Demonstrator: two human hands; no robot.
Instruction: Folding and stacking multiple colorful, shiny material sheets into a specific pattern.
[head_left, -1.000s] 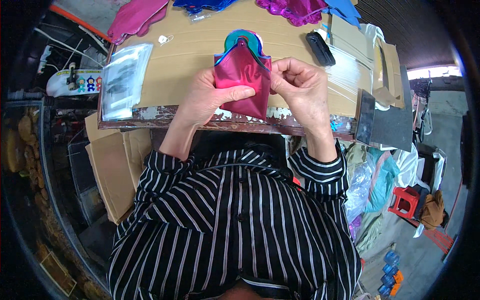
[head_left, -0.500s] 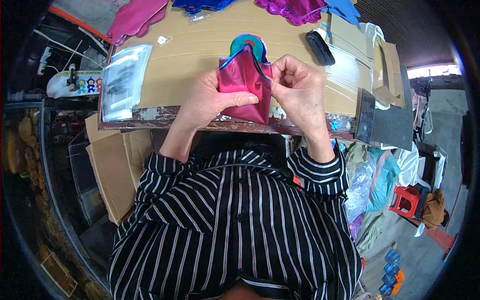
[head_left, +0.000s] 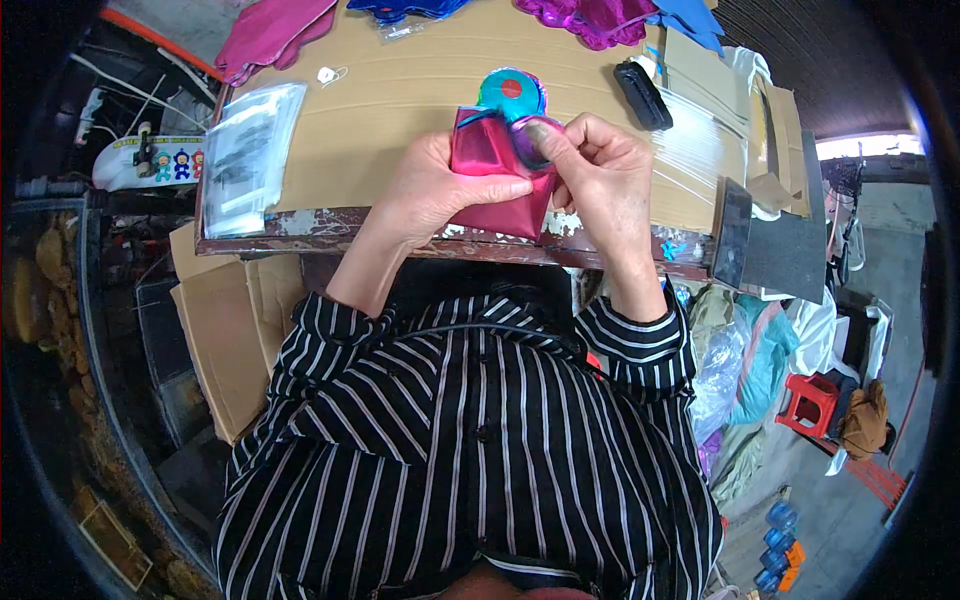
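A flat, folded foil balloon (head_left: pixel 500 218), shiny magenta, is held up over the table's front edge. From its top sticks out a round teal part with a red spot (head_left: pixel 511 89) and purple-blue edges. My left hand (head_left: pixel 415 190) grips the magenta foil from the left, its thumb pressed flat across the front and its fingers hidden behind. My right hand (head_left: pixel 606 178) is closed, thumb and forefinger pinching a purple fold of the foil at the upper right. What its other fingers touch is hidden.
Cardboard (head_left: pixel 370 110) covers the table. Clear plastic bags (head_left: pixel 250 165) lie left, a black case (head_left: pixel 642 97) and clear film (head_left: pixel 700 135) right. Pink (head_left: pixel 270 38), blue (head_left: pixel 408 8) and purple foil pieces (head_left: pixel 590 18) lie at the back. A small white tag (head_left: pixel 327 75) lies near the bags.
The top of the foil has been folded over: the teal round part now shows wider, and the dark opening is gone. My right thumb has moved onto the purple fold.
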